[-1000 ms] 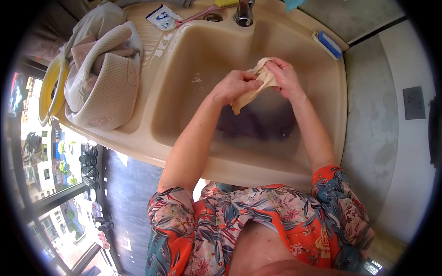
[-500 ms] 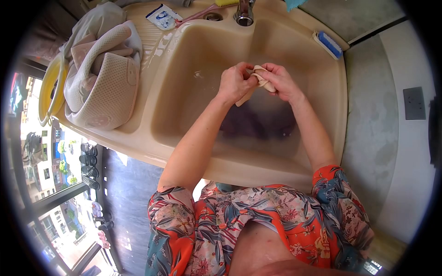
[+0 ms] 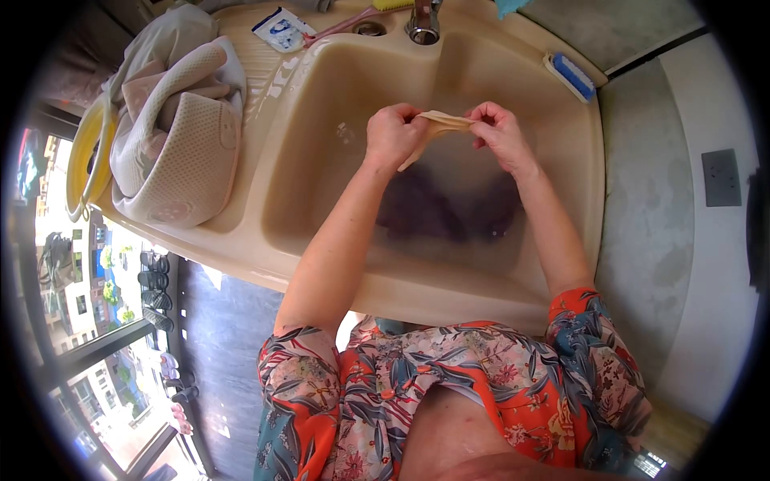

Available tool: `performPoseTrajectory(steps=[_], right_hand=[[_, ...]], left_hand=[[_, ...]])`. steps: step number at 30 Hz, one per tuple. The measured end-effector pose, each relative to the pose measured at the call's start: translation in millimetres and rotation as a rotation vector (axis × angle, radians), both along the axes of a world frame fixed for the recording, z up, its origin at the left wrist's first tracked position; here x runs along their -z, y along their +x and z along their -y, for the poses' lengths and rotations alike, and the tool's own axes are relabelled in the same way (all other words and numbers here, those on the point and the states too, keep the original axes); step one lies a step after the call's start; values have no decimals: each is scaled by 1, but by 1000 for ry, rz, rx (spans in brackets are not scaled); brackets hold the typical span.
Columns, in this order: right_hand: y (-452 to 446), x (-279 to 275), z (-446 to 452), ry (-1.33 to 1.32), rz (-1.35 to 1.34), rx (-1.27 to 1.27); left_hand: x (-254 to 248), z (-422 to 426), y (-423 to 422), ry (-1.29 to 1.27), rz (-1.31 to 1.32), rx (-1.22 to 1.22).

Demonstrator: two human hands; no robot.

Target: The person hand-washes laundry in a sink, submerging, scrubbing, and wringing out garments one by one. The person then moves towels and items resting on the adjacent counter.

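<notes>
My left hand [image 3: 392,135] pinches one end of a thin beige piece of cloth [image 3: 446,121], stretchy-looking and perhaps a sock. The other end is gripped by my right hand [image 3: 499,136], so the cloth is drawn out between the two. A loose tail of it hangs below my left hand. Both hands are above a beige sink [image 3: 281,192] of cloudy water. Under the water lies dark purple cloth [image 3: 421,204], its shape blurred.
A light mesh laundry bag [image 3: 180,156] holding cloth stands on the left drainboard beside a yellow basin [image 3: 80,172]. Behind the sink are a faucet [image 3: 423,24], a white-and-blue packet [image 3: 282,30] and a pink-handled brush [image 3: 345,22]. A blue brush [image 3: 572,76] rests on the right rim.
My hands have moved apart. The beige cloth, bunched between my fingers before, is now stretched sideways between them.
</notes>
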State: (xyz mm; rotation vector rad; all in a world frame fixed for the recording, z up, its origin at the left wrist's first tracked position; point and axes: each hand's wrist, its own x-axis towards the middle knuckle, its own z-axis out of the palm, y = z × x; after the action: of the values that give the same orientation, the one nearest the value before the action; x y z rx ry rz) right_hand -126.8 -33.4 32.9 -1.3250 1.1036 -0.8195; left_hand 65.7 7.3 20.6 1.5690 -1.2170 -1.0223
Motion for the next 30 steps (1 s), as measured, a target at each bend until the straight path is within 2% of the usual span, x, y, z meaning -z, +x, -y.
performPoseTrajectory(steps=[3,6,9,12,16,19,22,25,27,30], right_hand=[[-1,-1,0,94,145,10],[-3,-2,1,165,248,-39],[-2,-5,-2,173,306,-125],[-2,-8,-2,189,344,-170],[-5,-7,0,227,355,-147],[-3,-7,-5,170,82,-221],[-7,7,0,117,-58,-417],[-2,1,-3,244,252,-211],[4,5,2,318,323,-163],[19,11,10,369,329,-85]], left_hand=[[6,4,3,-34,-61,-16],[0,4,6,98,-495,39],[6,7,9,48,-681,53],[5,6,9,134,-800,100],[-2,3,5,160,-719,177],[0,3,8,150,-699,189],[0,4,10,164,-707,161],[3,3,6,130,-765,147],[9,5,3,61,-841,116],[7,4,1,128,-828,50]])
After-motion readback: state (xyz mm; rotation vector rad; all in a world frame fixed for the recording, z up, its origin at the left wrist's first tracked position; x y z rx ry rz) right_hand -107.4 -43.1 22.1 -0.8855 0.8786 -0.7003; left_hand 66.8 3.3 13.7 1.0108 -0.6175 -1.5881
